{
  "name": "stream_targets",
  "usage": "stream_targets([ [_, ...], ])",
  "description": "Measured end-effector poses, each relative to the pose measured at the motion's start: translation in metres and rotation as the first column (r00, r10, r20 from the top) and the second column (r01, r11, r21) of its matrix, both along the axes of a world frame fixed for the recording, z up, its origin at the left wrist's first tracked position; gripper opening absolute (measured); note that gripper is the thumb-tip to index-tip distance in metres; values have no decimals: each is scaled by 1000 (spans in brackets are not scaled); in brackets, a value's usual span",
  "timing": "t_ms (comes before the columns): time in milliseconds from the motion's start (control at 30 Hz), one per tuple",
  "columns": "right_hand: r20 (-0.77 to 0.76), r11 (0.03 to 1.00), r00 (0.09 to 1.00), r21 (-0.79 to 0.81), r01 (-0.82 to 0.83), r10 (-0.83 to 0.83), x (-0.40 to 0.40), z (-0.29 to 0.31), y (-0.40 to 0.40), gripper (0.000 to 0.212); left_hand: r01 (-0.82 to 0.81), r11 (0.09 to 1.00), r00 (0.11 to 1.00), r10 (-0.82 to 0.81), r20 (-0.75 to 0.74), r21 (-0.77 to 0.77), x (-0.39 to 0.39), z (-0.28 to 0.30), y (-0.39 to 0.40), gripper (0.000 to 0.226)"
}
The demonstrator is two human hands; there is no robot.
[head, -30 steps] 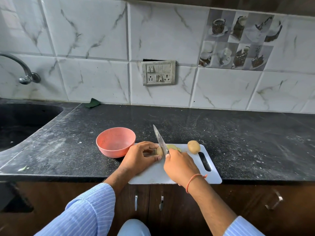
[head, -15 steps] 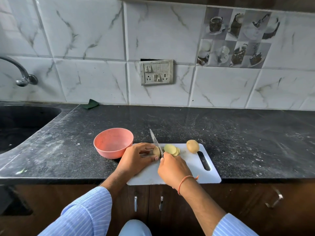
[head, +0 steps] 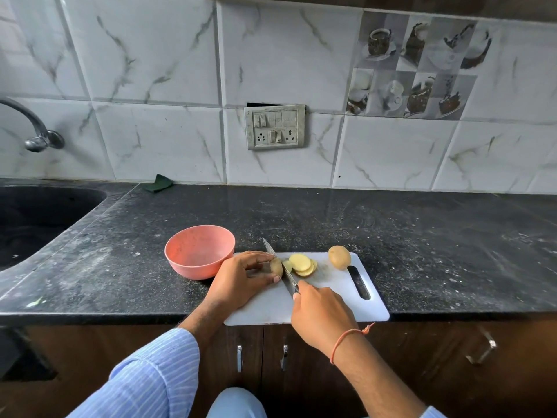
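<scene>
At the near edge of the tabletop (head: pixel 437 267), I read the right hand (head: pixel 322 315) clenched round the handle of the knife (head: pixel 284 274), with the blade against the potato end (head: pixel 276 267). The left hand (head: pixel 241 282) pinches that end on the board (head: pixel 331 306). Just beyond lie slices (head: pixel 301 263), then a whole potato (head: pixel 339 257). A bowl (head: pixel 199 251) stands left of the board.

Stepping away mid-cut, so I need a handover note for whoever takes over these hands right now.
Left hand pinches the potato end piece on the cutting board.
Right hand grips the knife, blade against that piece.
Done: slices piled just beyond the blade.
Left: finish this piece, then slice the whole potato by the board's handle slot.
Pink bowl stands beside the board.
</scene>
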State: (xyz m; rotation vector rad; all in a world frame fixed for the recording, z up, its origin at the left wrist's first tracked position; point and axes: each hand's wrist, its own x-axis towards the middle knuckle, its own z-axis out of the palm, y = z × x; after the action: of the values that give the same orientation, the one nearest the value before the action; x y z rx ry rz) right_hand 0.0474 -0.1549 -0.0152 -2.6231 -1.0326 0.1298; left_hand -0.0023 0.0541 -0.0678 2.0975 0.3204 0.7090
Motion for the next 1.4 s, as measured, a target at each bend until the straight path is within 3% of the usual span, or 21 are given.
stream_targets([
  [367,180,985,983,-170,-6,37,-6,-4,-8,55,-9,1000,1000,10,13,-23,-2,1,-1,49],
  [567,51,999,998,10,38,-39,1,-4,-13,22,-18,999,1000,18,1,38,-5,6,-4,52],
  [667,-54,994,998,93,47,-42,6,-1,-15,19,-29,999,1000,28,6,36,-5,7,-7,53],
  [833,-66,985,997,164,59,-48,6,11,-10,26,-41,998,999,41,-5,40,-5,6,-6,54],
  [1400,-38,996,999,79,40,-37,0,27,24,19,-24,1000,1000,24,7,1,-6,6,-7,48],
])
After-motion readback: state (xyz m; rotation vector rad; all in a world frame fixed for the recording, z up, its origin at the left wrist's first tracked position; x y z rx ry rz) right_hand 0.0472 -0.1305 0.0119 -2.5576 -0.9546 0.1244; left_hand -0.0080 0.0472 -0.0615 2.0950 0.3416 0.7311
